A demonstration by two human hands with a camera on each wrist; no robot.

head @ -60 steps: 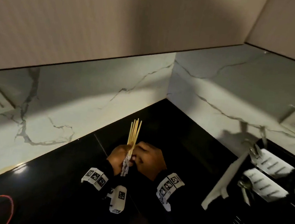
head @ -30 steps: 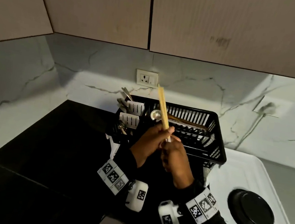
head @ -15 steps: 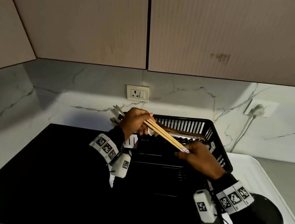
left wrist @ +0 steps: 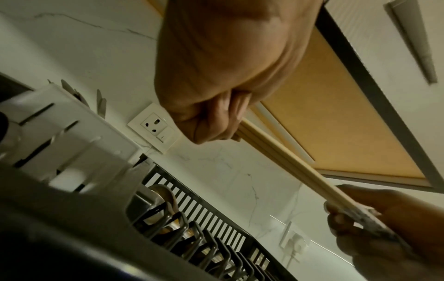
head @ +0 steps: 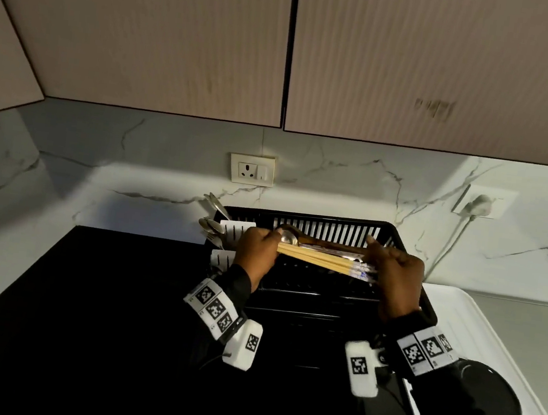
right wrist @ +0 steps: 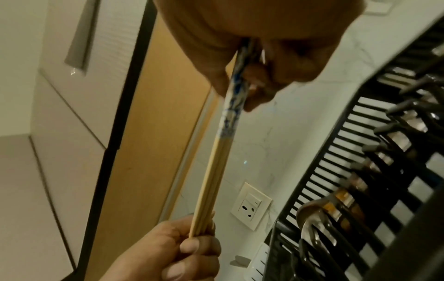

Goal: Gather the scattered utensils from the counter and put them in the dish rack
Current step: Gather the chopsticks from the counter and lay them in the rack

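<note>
Both hands carry the chopsticks (head: 319,259) level: left hand (head: 257,250) grasping the bare tips at 9 o'clock, right hand (head: 397,277) pinching the patterned ends at 3 o'clock, likely to lay them flat in the dish rack (head: 426,305).

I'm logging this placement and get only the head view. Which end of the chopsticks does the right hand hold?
Observer: The right hand pinches the blue-and-white patterned end of the chopsticks.
Operator: And the left?
Observer: The left hand grips the plain wooden end in a closed fist.
Operator: Anything under them?
Observer: A metal spoon already lies between the prongs of the dish rack.
</note>
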